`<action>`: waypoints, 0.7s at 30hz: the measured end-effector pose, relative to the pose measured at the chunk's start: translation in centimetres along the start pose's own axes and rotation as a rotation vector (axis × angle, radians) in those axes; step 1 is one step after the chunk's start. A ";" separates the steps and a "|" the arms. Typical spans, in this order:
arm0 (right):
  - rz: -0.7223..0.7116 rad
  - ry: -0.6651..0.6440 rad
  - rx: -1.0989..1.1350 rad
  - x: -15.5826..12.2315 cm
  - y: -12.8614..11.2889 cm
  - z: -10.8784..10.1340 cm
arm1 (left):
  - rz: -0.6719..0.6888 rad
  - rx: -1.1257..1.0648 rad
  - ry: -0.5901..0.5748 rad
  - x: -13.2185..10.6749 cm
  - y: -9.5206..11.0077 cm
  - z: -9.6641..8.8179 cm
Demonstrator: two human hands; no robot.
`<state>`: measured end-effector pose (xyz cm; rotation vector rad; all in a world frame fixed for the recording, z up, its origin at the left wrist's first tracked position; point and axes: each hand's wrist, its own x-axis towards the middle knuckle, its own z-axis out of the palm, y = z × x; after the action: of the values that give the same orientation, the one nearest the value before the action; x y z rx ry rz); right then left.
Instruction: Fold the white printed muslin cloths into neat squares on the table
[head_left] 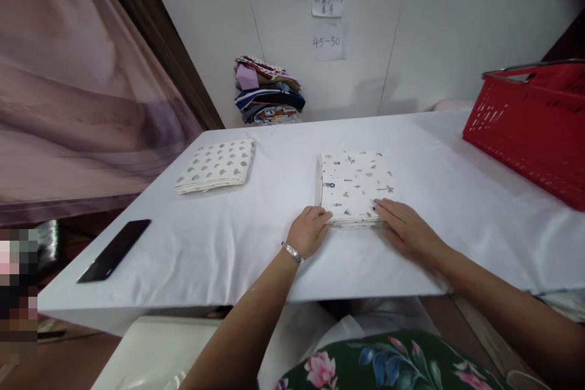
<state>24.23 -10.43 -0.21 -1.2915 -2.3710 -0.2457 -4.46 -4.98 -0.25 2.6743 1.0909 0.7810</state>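
A folded white cloth [359, 180] printed with small plants and figures lies in front of me on the white-covered table. My left hand [311, 231], with a bracelet at the wrist, is closed at its near left corner, fingertips on the fabric. Stretched out nearly flat, my right hand [406, 228] rests its fingertips on top of the near right corner. A second folded cloth [217, 164], white with grey-green tree-like prints, lies apart on the left.
A red plastic basket [525, 134] stands at the right. A black phone-like slab [116, 250] lies near the left edge of the white tablecloth [183, 256]. Beyond the far edge is a stack of folded fabrics [269, 94]. A pink curtain [82, 85] hangs at left.
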 end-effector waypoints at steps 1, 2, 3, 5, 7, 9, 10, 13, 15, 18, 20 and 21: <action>-0.005 -0.024 -0.010 0.0 0.0 0.3 | -0.011 -0.018 0.004 0.0 0.0 0.0; -0.001 -0.043 -0.020 -0.1 0.0 0.6 | -0.027 -0.043 0.010 0.0 0.0 -0.1; 0.008 -0.056 -0.026 -0.3 0.0 0.8 | -0.048 -0.074 0.016 0.0 0.0 -0.2; 0.024 -0.074 -0.023 -0.5 0.2 0.9 | -0.092 -0.143 0.037 0.0 0.0 -0.2; 0.041 -0.097 -0.011 -0.6 0.2 0.8 | -0.133 -0.203 0.062 0.1 0.0 -0.2; 0.062 -0.118 0.008 -0.3 0.2 0.4 | -0.163 -0.237 0.079 0.2 0.0 -0.1; 0.073 -0.122 0.018 0.0 0.1 0.3 | -0.176 -0.246 0.083 0.2 0.0 -0.1; 0.097 -0.095 0.037 1.4 -0.4 0.1 | -0.201 -0.258 0.083 0.3 0.1 0.0; 0.108 -0.078 0.041 2.4 -0.8 0.2 | -0.207 -0.263 0.086 0.4 0.2 -0.1; 0.138 -0.080 0.036 3.5 -1.5 1.0 | -0.200 -0.265 0.093 0.3 0.3 -0.2; 0.158 -0.089 0.019 3.9 -1.9 1.6 | -0.200 -0.272 0.101 0.3 0.4 -0.2; 0.165 -0.088 0.008 4.0 -2.1 2.0 | -0.203 -0.279 0.103 0.2 0.4 -0.1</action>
<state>20.05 -7.89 -0.08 -1.5136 -2.3172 -0.1317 -4.18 -5.09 0.07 2.2767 1.1587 0.9612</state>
